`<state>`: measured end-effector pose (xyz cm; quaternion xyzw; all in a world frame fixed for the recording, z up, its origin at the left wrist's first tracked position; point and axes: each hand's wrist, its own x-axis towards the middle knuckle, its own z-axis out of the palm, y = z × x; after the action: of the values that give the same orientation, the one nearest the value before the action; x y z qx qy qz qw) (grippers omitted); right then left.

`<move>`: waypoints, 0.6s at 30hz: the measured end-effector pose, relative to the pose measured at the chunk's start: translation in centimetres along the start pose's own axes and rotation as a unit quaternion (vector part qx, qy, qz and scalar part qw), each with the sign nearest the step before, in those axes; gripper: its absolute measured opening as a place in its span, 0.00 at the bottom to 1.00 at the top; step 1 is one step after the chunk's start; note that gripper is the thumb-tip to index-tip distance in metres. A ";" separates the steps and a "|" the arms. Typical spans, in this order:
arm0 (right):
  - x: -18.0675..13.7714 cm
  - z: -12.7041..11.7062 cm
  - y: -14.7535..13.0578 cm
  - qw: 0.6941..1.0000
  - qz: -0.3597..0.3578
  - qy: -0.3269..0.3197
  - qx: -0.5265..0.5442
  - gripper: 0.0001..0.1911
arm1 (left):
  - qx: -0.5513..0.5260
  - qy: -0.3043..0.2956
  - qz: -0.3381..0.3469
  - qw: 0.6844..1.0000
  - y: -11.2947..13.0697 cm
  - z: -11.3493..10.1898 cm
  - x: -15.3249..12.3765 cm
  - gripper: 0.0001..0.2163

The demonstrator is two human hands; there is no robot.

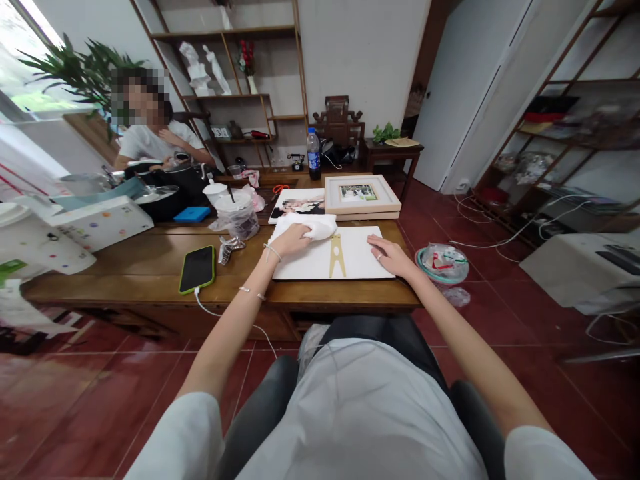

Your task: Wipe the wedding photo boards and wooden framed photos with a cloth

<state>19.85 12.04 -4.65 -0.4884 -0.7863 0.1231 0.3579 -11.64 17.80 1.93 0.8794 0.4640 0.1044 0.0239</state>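
A white flat board (310,263) with a tan A-shaped stand (337,256) on it lies on the wooden table (150,257) in front of me. My left hand (293,239) is closed on a white cloth (320,228) and presses it on the board's far left part. On the board's right edge my right hand (387,252) lies flat with fingers stretched out, holding nothing.
Beyond the board are a framed picture (361,194) on a stack and a photo print (295,204). A phone in a green case (197,268) lies left, cable attached. A cola bottle (313,155), plastic containers (235,212), and a seated person (150,133) are farther back. A bin (443,263) stands right.
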 end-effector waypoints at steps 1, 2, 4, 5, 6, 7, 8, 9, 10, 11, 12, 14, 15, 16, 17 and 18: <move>0.0 0.0 0.0 1.000 0.000 0.001 0.003 0.19 | 0.004 -0.004 -0.002 1.000 0.2 0.0 -0.4 0.12; 0.0 0.0 0.0 1.000 0.001 0.001 0.006 0.19 | 0.008 -0.008 -0.004 1.000 0.5 -0.1 -1.0 0.12; 0.0 0.0 -0.1 1.000 0.005 -0.002 0.009 0.19 | 0.013 -0.019 0.000 1.000 1.4 -0.2 -2.6 0.11; 0.0 -0.1 -0.1 1.000 0.006 -0.004 0.010 0.20 | 0.015 -0.025 0.007 1.000 2.0 -0.2 -3.7 0.11; 0.0 -0.1 -0.1 1.000 0.007 -0.006 0.010 0.20 | 0.016 -0.029 0.017 0.999 2.7 -0.3 -4.8 0.11; 0.0 -0.1 -0.1 1.000 0.006 -0.008 0.010 0.20 | 0.017 -0.033 0.027 0.999 3.5 -0.3 -6.1 0.11; 0.0 -0.1 -0.1 1.000 0.006 -0.008 0.010 0.20 | 0.017 -0.024 0.039 0.999 4.4 -0.2 -7.4 0.11; 0.0 -0.1 0.0 1.000 0.005 -0.008 0.010 0.20 | 0.020 -0.016 0.044 0.999 5.3 -0.2 -8.6 0.11; 0.0 -0.1 0.0 1.000 0.004 -0.006 0.010 0.20 | 0.022 -0.010 0.046 0.999 6.1 -0.2 -9.9 0.11; 0.0 0.0 0.0 1.000 0.004 -0.004 0.008 0.20 | 0.021 -0.007 0.046 0.999 6.9 -0.1 -11.0 0.11; 0.0 0.0 0.0 1.000 0.003 -0.003 0.007 0.20 | 0.020 -0.009 0.046 0.999 7.6 -0.1 -11.9 0.12; 0.0 0.0 0.1 1.000 0.003 -0.003 0.004 0.20 | 0.013 -0.016 0.046 0.999 8.5 -0.2 -13.3 0.13; 0.0 0.1 0.1 1.000 0.003 -0.004 0.003 0.20 | 0.011 -0.019 0.047 0.999 8.7 -0.3 -13.7 0.13; 0.1 0.1 0.1 1.000 0.004 -0.005 0.002 0.20 | 0.010 -0.021 0.047 0.999 8.8 -0.3 -13.8 0.13; 0.1 0.1 0.1 1.000 0.004 -0.005 0.002 0.20 | 0.012 -0.023 0.045 0.999 8.6 -0.3 -13.7 0.13; 0.1 0.0 0.2 1.000 0.004 -0.006 0.002 0.20 | 0.016 -0.024 0.043 0.999 8.4 -0.3 -13.4 0.13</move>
<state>19.92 12.18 -4.74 -0.4903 -0.7858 0.1293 0.3542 -12.21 2.03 1.27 0.9011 0.4264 0.0771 0.0163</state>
